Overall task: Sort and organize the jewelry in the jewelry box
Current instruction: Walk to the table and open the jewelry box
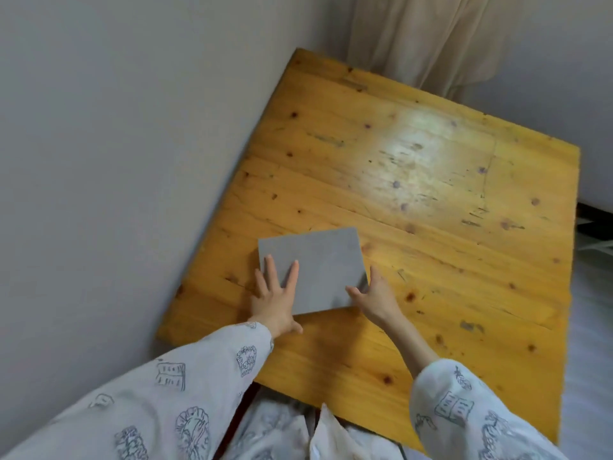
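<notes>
On the near left part of the yellow pine desk, close to the wall, a flat grey jewelry box lies closed, lid up, its corners turned a little off the desk's edges. Seen from the head camera, the person's left hand lies across the box's near left corner, fingers straight and spread flat on the lid, thumb off the near edge on the wood. The right hand is at the box's near right corner, its fingers loosely extended along the right side and the thumb reaching over the lid; whether it actually pinches the edge or only touches it is hard to tell, as the frame is soft there. Both arms wear pale sleeves printed with blue line drawings. Beyond the far edge of the desk hangs a beige curtain, and a bright patch of glare sits on the wood well beyond the box.
</notes>
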